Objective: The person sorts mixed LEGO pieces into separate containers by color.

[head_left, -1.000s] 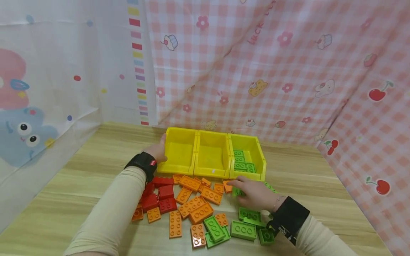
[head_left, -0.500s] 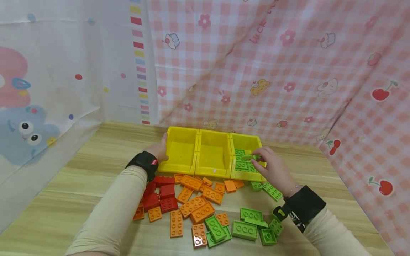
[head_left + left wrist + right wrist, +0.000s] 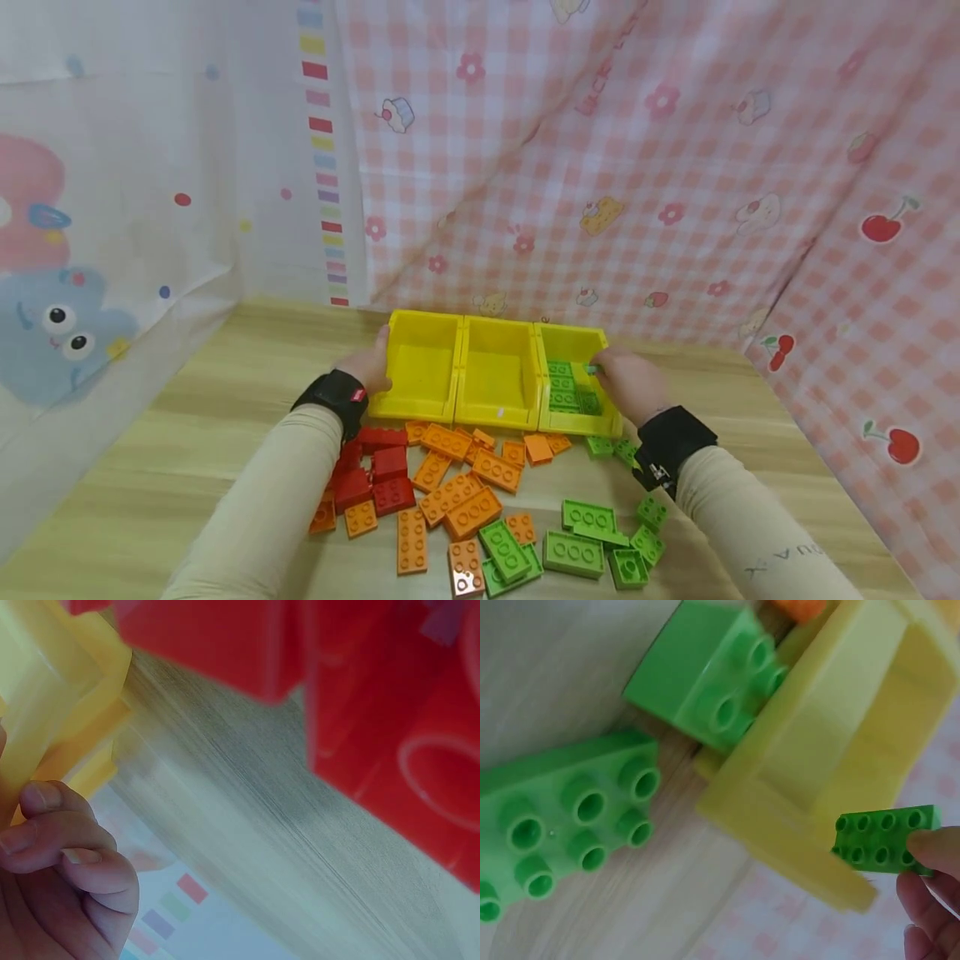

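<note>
Pink-checked cloth (image 3: 525, 158) fills the upper middle and right of my head view, white printed cloth (image 3: 150, 125) covers the upper left, and a pale wood-grain tabletop (image 3: 202, 417) spreads across the lower part. Right of centre, I have the right hand (image 3: 633, 383) at the right compartment of a three-part yellow tray (image 3: 495, 421), its fingers pinching a green brick (image 3: 881, 838). From the right wrist I see that brick best, at the lower right: bright, rectangular, with two rows of four round studs (hollow-topped, each with a dark centre), its end under the thumb. How far it sits inside the compartment I can't tell.

On the other side, the left hand (image 3: 367, 367) grips the tray's left wall, fingers curled. Green pieces (image 3: 562, 392) lie flat in the right compartment. Below the tray, red bricks (image 3: 390, 479) cluster left of centre, orange bricks (image 3: 450, 496) scatter through the middle, and loose green bricks (image 3: 573, 554) lie at the lower right.
</note>
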Available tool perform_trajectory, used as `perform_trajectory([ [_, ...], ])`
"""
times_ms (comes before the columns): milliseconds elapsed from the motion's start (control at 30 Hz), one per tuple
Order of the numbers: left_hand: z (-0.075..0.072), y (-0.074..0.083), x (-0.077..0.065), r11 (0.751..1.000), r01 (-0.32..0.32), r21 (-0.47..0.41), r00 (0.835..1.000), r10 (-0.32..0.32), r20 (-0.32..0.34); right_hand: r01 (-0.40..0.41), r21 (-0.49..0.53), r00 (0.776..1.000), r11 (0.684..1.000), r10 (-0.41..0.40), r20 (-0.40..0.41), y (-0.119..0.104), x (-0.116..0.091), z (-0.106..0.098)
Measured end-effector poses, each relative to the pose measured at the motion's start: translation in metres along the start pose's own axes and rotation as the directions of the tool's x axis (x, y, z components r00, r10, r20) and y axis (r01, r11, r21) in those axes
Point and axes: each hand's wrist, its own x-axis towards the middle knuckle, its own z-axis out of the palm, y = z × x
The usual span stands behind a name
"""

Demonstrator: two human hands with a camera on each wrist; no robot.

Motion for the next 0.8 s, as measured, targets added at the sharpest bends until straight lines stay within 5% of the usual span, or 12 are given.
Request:
perform_trajectory([
  [300,0.007,-0.004,-0.001,0.999,-0.050,0.005,0.998,0.050,-0.036,0.025,-0.212,0.999,0.977,-0.014,0.052,0.008,0.015,0.024],
  [567,0.004,-0.002,-0.002,0.997,-0.073,0.006,0.997,0.073,-0.037,0.116,-0.434,0.981,0.893,-0.036,0.189,0.007,0.022,0.029],
  [800,0.002,0.000,-0.004,0.998,-0.053,-0.019,0.998,0.052,-0.030,0.158,-0.505,0.969,0.849,-0.035,0.244,0.003,0.023,0.038],
])
